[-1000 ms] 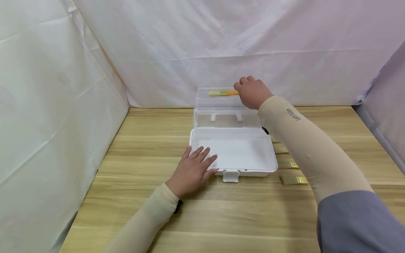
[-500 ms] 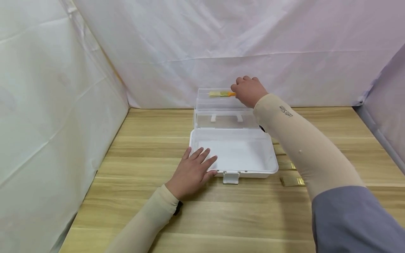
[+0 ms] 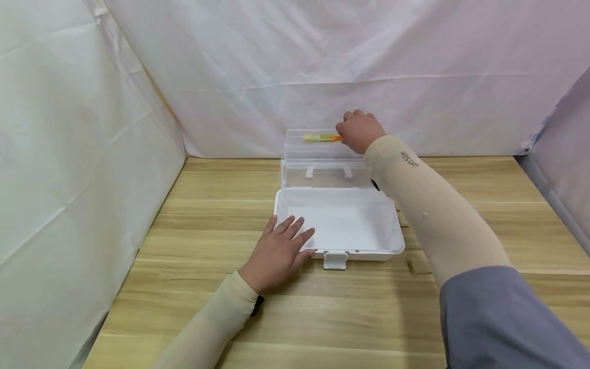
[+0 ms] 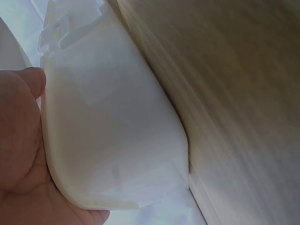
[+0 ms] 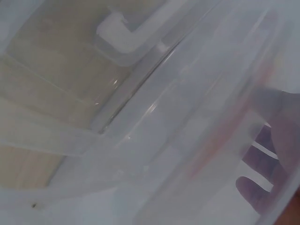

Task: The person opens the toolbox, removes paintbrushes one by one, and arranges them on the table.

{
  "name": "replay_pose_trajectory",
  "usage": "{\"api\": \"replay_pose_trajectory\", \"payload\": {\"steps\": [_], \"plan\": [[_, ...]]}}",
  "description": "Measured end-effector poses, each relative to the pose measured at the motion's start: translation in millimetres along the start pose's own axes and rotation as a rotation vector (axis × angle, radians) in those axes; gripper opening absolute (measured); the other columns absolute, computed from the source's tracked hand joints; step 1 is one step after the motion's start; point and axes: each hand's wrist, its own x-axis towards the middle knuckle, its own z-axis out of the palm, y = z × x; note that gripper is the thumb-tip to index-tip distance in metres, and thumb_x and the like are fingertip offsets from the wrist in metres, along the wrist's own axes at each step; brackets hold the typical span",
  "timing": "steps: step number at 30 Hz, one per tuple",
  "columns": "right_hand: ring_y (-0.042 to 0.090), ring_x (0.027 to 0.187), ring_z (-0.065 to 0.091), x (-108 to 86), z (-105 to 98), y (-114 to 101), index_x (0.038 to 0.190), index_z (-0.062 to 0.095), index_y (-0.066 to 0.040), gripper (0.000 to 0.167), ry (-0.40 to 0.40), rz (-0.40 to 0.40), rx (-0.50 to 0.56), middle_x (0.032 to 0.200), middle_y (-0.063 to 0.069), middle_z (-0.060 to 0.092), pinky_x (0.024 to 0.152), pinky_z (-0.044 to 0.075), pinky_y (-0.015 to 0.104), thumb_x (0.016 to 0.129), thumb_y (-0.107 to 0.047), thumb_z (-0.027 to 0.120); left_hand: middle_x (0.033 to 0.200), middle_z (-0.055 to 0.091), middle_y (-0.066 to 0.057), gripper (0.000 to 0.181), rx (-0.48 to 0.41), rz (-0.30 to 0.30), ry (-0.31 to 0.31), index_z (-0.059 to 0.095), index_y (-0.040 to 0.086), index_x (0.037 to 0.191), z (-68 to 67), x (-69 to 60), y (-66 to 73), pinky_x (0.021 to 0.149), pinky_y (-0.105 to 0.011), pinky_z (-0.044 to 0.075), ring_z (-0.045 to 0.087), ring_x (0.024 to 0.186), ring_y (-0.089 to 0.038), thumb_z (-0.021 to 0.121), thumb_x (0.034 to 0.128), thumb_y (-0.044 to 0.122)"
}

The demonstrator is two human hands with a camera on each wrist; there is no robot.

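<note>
In the head view my right hand (image 3: 361,132) pinches a paintbrush (image 3: 322,138) by its orange handle, pale bristles pointing left. The brush lies level across the clear raised lid section (image 3: 299,150) at the back of a white plastic box (image 3: 400,241). Through the cloudy plastic in the right wrist view, the orange-red handle (image 5: 227,129) appears blurred beside my fingers (image 5: 260,161). My left hand (image 3: 278,253) rests spread over the box's front left corner. In the left wrist view, the thumb (image 4: 33,82) touches the rim of the box wall (image 4: 108,117).
A white latch (image 3: 335,260) hangs from the box's front edge. Right of the box, a flat brush (image 3: 419,262) lies on the wood table (image 3: 299,328), partly hidden under my right sleeve. White cloth (image 3: 258,61) hangs close behind the lid.
My right hand has shifted slightly left and a little down with the paintbrush. The right forearm has swung left, covering more of the brushes on the table. My left hand stays put.
</note>
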Motion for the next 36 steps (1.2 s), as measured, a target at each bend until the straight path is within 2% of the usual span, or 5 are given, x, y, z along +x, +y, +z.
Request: {"api": "replay_pose_trajectory", "payload": {"steps": [8,14,19,25,36], "plan": [[0.034,0.099,0.049,3.2,0.5,-0.4,0.117,0.071,-0.003,0.026,-0.028,0.012,0.015,0.105,0.015,0.057,0.089,0.048,0.050,0.095,-0.016,0.069,0.149,0.049,-0.011,0.050,-0.015,0.005,-0.003,0.055,0.019,0.143,0.5,-0.8,-1.5,0.116,-0.058,0.017,0.040,0.140,-0.030,0.043,0.1048,0.048],[0.032,0.096,0.048,3.2,4.2,0.7,0.116,0.069,-0.001,0.027,0.033,-0.004,0.013,0.102,0.014,0.055,0.088,0.049,0.047,0.092,-0.014,0.073,0.149,0.047,-0.012,0.050,-0.026,0.002,-0.016,0.055,0.018,0.144,0.2,0.2,-3.1,0.116,-0.057,0.016,0.039,0.141,-0.030,0.042,0.1051,0.047],[0.034,0.102,0.054,1.0,3.7,-0.3,0.120,0.064,0.003,0.029,0.058,-0.013,0.024,0.107,0.017,0.060,0.091,0.051,0.045,0.095,-0.010,0.068,0.150,0.047,-0.012,0.050,-0.029,-0.002,-0.022,0.055,0.018,0.144,-0.1,0.3,-4.9,0.116,-0.057,0.016,0.039,0.141,-0.030,0.042,0.1051,0.047],[0.033,0.102,0.053,-1.3,2.7,-3.6,0.126,0.061,-0.002,0.029,0.070,-0.023,0.023,0.113,0.017,0.060,0.094,0.050,0.047,0.097,-0.006,0.062,0.149,0.048,-0.012,0.050,-0.030,-0.001,-0.022,0.055,0.018,0.144,0.5,-1.4,-6.0,0.116,-0.058,0.017,0.039,0.141,-0.031,0.042,0.1050,0.047],[0.034,0.100,0.051,-3.5,-1.2,-4.6,0.125,0.057,-0.005,0.030,0.173,-0.058,-0.060,0.111,0.016,0.056,0.081,0.053,0.048,0.096,-0.007,0.062,0.149,0.048,-0.012,0.050,-0.029,0.000,-0.025,0.054,0.019,0.144,2.0,0.5,-8.5,0.116,-0.058,0.016,0.040,0.140,-0.030,0.042,0.1050,0.047]]}}
